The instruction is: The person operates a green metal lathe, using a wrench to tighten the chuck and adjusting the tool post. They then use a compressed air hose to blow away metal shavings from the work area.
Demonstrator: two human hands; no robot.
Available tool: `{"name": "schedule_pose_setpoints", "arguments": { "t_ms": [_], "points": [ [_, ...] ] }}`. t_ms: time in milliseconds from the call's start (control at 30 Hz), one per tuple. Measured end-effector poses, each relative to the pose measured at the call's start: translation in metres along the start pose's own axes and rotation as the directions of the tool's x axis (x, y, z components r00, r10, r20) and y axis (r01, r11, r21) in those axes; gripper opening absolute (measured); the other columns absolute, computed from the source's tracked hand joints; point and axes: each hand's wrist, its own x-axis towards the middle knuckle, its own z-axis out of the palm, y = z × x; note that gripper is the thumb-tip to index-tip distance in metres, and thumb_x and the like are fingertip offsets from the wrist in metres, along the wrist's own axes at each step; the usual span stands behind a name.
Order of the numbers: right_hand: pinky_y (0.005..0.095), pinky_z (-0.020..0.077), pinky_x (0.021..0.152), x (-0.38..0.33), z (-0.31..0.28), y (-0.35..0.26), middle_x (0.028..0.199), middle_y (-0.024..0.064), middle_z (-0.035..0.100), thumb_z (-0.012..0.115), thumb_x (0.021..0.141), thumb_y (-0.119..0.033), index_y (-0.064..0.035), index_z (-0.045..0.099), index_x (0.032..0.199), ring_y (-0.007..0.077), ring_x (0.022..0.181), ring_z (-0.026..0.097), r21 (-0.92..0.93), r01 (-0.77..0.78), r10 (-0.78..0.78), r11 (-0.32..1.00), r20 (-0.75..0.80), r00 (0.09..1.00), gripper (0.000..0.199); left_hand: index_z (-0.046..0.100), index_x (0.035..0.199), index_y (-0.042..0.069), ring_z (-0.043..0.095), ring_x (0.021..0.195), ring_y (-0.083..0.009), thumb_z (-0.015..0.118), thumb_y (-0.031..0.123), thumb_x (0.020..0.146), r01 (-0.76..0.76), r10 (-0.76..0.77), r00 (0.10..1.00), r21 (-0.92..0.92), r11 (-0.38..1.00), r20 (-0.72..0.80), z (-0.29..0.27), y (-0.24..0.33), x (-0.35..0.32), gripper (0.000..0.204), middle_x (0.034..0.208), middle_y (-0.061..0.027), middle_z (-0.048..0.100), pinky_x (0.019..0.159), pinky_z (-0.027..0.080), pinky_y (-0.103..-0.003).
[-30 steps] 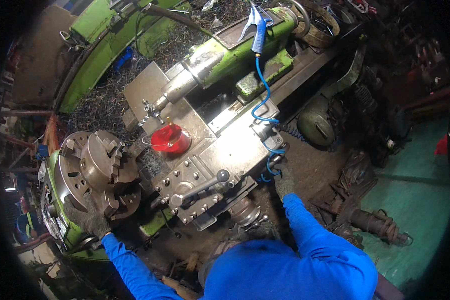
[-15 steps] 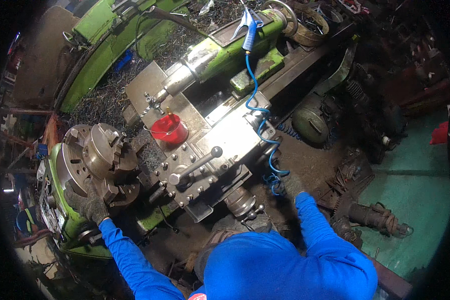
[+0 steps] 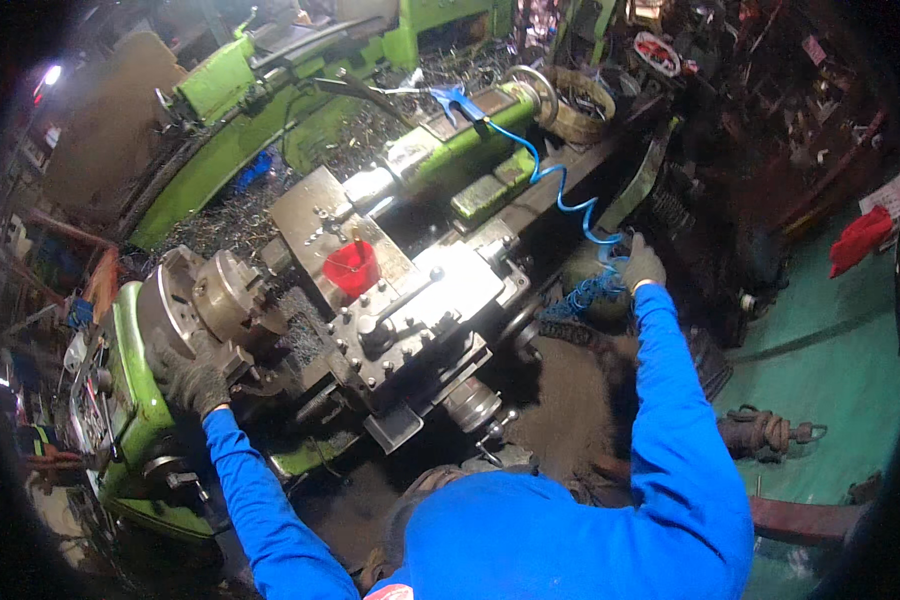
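My left hand (image 3: 192, 378), in a dark grey work glove, holds the lower rim of a round metal faceplate (image 3: 165, 297) on a green lathe. Its fingers are partly hidden and blurred. A stepped steel chuck (image 3: 223, 297) stands out from that plate. My right hand (image 3: 644, 263), also gloved and reaching forward right, is closed at the blue coiled air hose (image 3: 568, 203). Bunched coils hang beside the fingers. At the hose's far end, a blue air blow gun (image 3: 457, 104) lies on the green tailstock (image 3: 410, 165).
A red cup (image 3: 351, 270) stands on a metal plate over the lathe bed, behind the tool post (image 3: 378, 335) with its lever. Metal shavings (image 3: 185, 222) are heaped behind. A handwheel (image 3: 532, 90) and a round bin (image 3: 578, 105) are at the back. Green floor (image 3: 800, 370) lies right.
My right hand has moved forward and up to the hose coils, drawing the hose to the right. The blow gun now points differently on the tailstock. My left hand stays at the faceplate.
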Motion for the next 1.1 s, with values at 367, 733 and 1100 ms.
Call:
{"name": "schedule_pose_setpoints", "arguments": {
  "t_ms": [367, 733, 1100],
  "points": [
    [0.0501, 0.0554, 0.089, -0.267, 0.201, 0.039, 0.123, 0.0249, 0.071, 0.075, 0.088, -0.036, -0.0017, 0.070, 0.122, 0.0437, 0.104, 0.070, 0.311, 0.020, -0.089, 0.950, 0.209, 0.974, 0.049, 0.045, 0.152, 0.017, 0.036, 0.148, -0.0408, 0.078, 0.041, 0.085, 0.042, -0.042, 0.998, -0.013, 0.999, -0.052, -0.016, 0.013, 0.001, 0.079, 0.159, -0.0188, 0.039, 0.121, 0.029, -0.058],
    [0.0469, 0.0536, 0.096, -0.164, 0.111, -0.019, 0.122, 0.0238, 0.072, 0.074, 0.085, -0.038, -0.0011, 0.069, 0.124, 0.0389, 0.113, 0.069, 0.692, -0.185, 0.044, 0.698, 0.217, 0.975, 0.054, 0.045, 0.153, 0.019, 0.039, 0.146, -0.0392, 0.071, 0.051, 0.089, -0.020, 0.019, 0.996, -0.015, 1.000, -0.085, 0.009, 0.003, 0.001, 0.077, 0.154, -0.0175, 0.045, 0.120, 0.031, -0.059],
    [0.0498, 0.0476, 0.107, -0.241, 0.347, 0.126, 0.137, 0.0242, 0.064, 0.063, 0.095, -0.043, -0.0047, 0.067, 0.133, 0.0434, 0.128, 0.060, 0.285, -0.061, -0.207, 0.956, 0.812, 0.546, 0.054, 0.046, 0.152, 0.005, 0.050, 0.138, -0.0405, 0.066, 0.049, 0.097, -0.363, 0.372, 0.922, 0.092, 0.927, -0.106, 0.073, -0.096, 0.016, 0.073, 0.151, -0.0217, 0.051, 0.117, 0.040, -0.048]
  ]
}}
